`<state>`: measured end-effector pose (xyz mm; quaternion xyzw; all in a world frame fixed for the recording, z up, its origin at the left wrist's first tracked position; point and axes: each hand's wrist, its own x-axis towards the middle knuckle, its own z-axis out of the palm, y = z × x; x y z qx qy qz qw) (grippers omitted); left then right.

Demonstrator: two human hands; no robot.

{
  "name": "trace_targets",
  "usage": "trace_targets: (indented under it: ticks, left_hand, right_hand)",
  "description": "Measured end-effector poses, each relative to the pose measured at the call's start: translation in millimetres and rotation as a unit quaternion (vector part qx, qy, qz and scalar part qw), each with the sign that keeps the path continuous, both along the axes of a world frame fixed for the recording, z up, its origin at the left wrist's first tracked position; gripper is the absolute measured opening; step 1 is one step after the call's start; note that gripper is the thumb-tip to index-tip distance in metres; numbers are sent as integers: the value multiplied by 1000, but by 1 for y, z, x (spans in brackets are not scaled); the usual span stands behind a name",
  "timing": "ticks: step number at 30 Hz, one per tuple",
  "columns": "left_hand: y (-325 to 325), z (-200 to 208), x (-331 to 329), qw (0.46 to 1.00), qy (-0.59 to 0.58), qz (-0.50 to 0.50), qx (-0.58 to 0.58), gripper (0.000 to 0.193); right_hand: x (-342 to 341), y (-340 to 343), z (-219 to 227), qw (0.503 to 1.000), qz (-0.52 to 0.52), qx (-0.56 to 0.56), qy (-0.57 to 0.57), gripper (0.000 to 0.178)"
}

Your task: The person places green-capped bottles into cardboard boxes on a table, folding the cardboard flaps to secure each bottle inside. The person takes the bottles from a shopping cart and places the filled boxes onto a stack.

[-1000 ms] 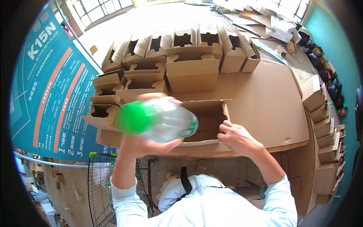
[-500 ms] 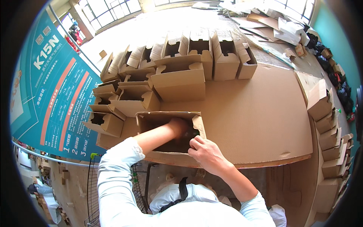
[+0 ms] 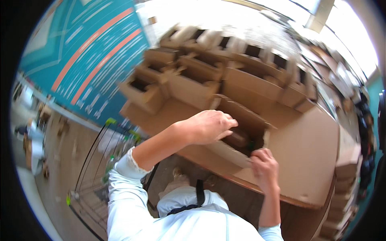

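Observation:
An open cardboard box (image 3: 231, 150) stands near the front edge of a cardboard-covered table (image 3: 305, 160), its inside partly in shadow. In it lie a brownish thing and a small green bit, both too blurred to name. Over the near left rim hovers my left hand (image 3: 211, 126), fingers bent but apart, with nothing seen in them. My right hand (image 3: 265, 164) is closed on the box's near right corner, thumb and fingers pinched at the rim.
Several open cardboard boxes (image 3: 191, 82) stand in rows behind and left. A black wire cart (image 3: 94, 180) with green corners is at my left, below a teal banner (image 3: 88, 56). More boxes (image 3: 341, 188) line the right side; flattened cardboard (image 3: 321, 60) lies beyond.
My left hand has come up out of the box to above its near left rim. The view has turned left, and the box appears slanted. My right hand stays at the corner.

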<state>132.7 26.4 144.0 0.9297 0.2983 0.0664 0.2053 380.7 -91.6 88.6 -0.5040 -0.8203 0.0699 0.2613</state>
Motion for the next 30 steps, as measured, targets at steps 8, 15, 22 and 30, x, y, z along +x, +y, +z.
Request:
trace_targets:
  ticks: [8,15,22,30]
  left_hand:
    - [-134,-130,-358,782,-267,562,-31,28]
    - [-279,-384,-542,622,-65,758,-186,24]
    - [-218,-554,-507,684,-80,612,-390,46]
    - [-106,-565,-400,606,43,735,-301,121]
  right_hand:
    - [-25,-5,23,989,-94,-81,-83,16]
    - [-22,16,20,971,-145,-163,-99,19]
    - [-25,4,13,962,-192,-177,-77,18]
    - [-46,-8,13,951,-219,-115,-185,21]
